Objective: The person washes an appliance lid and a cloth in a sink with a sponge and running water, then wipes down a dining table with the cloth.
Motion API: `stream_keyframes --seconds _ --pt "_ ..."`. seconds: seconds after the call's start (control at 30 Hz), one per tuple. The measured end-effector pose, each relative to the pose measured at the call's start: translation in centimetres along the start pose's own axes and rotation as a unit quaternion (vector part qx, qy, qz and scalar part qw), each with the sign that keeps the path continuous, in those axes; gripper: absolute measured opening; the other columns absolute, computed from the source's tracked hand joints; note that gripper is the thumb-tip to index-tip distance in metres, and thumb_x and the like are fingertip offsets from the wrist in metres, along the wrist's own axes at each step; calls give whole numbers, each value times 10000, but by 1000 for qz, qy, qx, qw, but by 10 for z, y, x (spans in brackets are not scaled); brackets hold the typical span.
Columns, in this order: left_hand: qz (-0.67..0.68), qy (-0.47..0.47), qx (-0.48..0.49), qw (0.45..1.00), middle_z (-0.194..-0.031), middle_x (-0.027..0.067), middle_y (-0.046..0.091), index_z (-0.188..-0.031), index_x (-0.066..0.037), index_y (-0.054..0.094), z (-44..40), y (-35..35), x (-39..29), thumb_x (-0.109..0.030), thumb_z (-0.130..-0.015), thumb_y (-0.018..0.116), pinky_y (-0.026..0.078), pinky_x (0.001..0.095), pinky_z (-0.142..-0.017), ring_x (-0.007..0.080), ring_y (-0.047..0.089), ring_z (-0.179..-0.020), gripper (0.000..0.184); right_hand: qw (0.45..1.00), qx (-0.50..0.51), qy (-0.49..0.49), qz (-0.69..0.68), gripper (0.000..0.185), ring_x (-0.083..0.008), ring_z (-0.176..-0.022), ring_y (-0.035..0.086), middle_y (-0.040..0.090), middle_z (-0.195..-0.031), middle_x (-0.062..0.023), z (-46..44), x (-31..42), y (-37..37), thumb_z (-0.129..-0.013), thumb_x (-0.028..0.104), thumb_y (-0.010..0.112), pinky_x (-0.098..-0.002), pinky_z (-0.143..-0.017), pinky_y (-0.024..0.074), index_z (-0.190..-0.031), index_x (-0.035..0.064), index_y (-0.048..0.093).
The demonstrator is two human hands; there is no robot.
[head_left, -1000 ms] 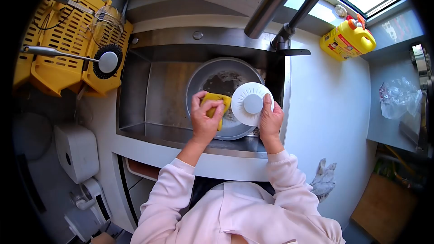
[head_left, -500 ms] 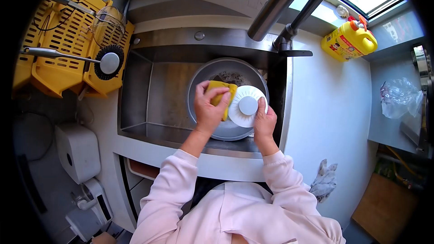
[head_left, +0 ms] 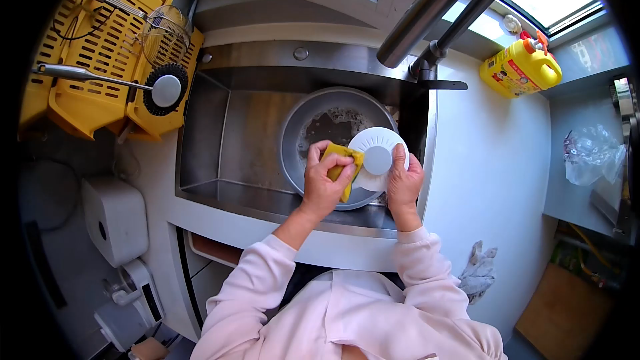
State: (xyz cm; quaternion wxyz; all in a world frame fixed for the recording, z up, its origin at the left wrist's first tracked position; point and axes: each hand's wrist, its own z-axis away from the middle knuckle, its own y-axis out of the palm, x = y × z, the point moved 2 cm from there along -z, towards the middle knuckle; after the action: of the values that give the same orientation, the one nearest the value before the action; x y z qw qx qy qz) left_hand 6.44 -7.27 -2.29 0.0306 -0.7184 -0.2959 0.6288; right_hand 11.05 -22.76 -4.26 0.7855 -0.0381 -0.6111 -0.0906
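Disc (head_left: 378, 160), white, ribbed: likely light, stiff, slippery if wet; rim (head_left: 373, 131) safest hold. Right grip (head_left: 405, 183) pinches rim; left grip (head_left: 323, 185) pinches yellow cloth (head_left: 340, 151), probably soft.

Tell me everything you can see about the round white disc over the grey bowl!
The white disc looks smooth and hard, maybe plastic or china. Thin lines fan out around a flat, pale grey round middle. It sits above the grey bowl in the sink. The right hand grips its right edge, thumb on top. The yellow cloth overlaps its left edge. Its underside is hidden.
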Motion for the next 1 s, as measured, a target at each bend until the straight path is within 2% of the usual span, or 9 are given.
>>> stream_keyframes --seconds 0.17,0.23,0.3,0.4,0.5,0.63,0.7,0.77,1.0 --pt "70 -23 84 994 -1022 128 509 -821 -61 646 -45 -10 -1 -92 -716 704 401 310 -862 242 500 -981 124 991 99 -17 91 288 -63 -633 495 579 -668 -9 29 -3 9 -858 267 628 -229 -574 436 -807 -17 623" --pt "61 54 260 962 -1027 117 506 -822 -63 645 -61 -8 -5 -93 -718 705 401 295 -855 231 501 -973 123 991 108 -5 77 279 -57 -629 489 577 -670 -1 30 -3 11 -858 260 628 -222 -574 431 -812 -15 627" --pt "101 20 251 963 -1016 104 512 -818 -52 637 -56 -8 1 -95 -723 706 396 292 -853 221 497 -977 125 994 86 0 70 280 -50 -624 483 577 -673 9 22 8 8 -861 264 624 -214 -571 424 -796 -8 626" --pt "162 -49 92 981 -1041 105 511 -813 -56 633 -21 -2 15 -112 -747 696 396 303 -868 198 493 -1008 107 999 0 24 -44 307 -59 -651 513 607 -735 -10 -4 13 1 -903 299 553 -211 -594 443 -830 8 618" --pt "331 -192 -25 924 -999 52 549 -888 -65 572 10 20 -2 -91 -777 675 401 267 -873 134 508 -958 154 995 -31 64 -71 327 -74 -766 539 616 -858 -38 0 12 7 -927 322 498 -227 -695 459 -934 10 596" --pt "387 -220 -18 895 -968 28 571 -910 -77 547 -6 3 18 -73 -781 665 416 246 -853 106 514 -932 175 989 16 105 -102 345 -91 -838 540 605 -930 -48 12 13 0 -904 327 542 -223 -754 442 -1018 3 579" --pt "348 -153 109 919 -957 25 577 -892 -82 552 -15 -10 20 -53 -769 661 437 251 -832 104 522 -916 167 957 151 237 -68 394 -110 -844 553 606 -932 -49 5 19 -8 -852 339 615 -227 -762 443 -1045 -3 578" --pt "320 -136 147 926 -953 32 575 -880 -76 557 -16 -11 13 -42 -744 672 447 257 -818 122 532 -912 181 948 149 272 -71 443 -126 -826 573 616 -921 -53 6 25 -2 -796 349 677 -233 -758 449 -1043 -9 590" --pt "9 -33 -58 998 -969 109 533 -783 -44 608 -13 3 -2 -60 -725 672 439 317 -824 245 532 -923 88 980 16 159 -120 332 -115 -787 595 638 -874 -53 25 14 19 -825 302 660 -244 -693 478 -926 -13 637"
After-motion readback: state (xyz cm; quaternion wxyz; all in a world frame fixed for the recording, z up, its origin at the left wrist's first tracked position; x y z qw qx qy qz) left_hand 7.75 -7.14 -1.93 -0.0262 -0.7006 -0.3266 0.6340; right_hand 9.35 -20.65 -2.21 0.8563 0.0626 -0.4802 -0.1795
